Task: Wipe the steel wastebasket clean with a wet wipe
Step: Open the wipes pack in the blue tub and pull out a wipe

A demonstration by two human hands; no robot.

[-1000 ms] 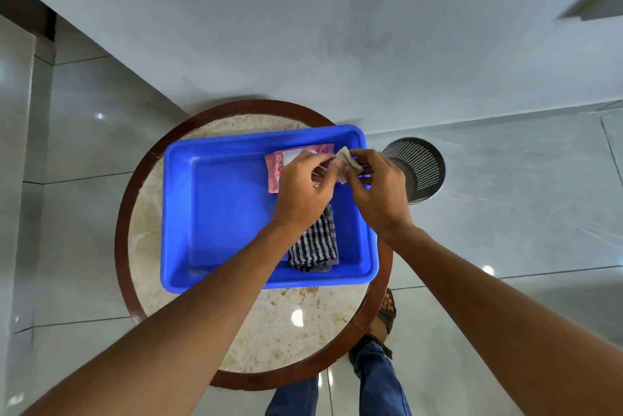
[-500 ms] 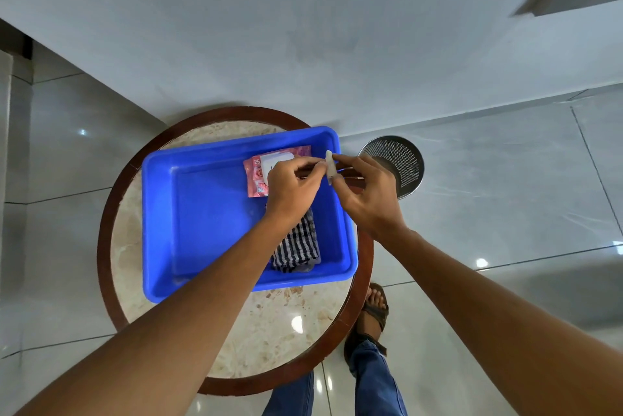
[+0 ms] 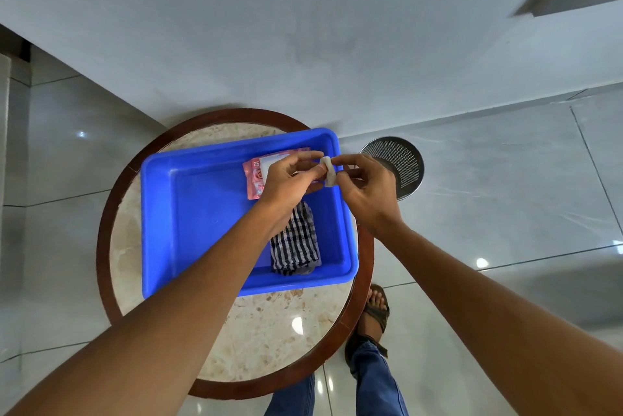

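Observation:
A small folded white wet wipe (image 3: 328, 171) is pinched between my left hand (image 3: 290, 179) and my right hand (image 3: 365, 191), above the far right corner of a blue plastic tub (image 3: 202, 213). Under my left hand lies the pink wipe packet (image 3: 258, 174), partly hidden. The perforated steel wastebasket (image 3: 399, 163) stands on the floor to the right of the table, close behind my right hand.
The tub sits on a round marble table with a dark wood rim (image 3: 104, 213). A folded black-and-white checked cloth (image 3: 296, 243) lies in the tub's near right corner. My sandalled foot (image 3: 376, 309) and jeans show below. A grey wall rises behind.
Both hands have kept the wipe between them over the tub's right corner, and the fingers have shifted on it. The view has drifted slightly.

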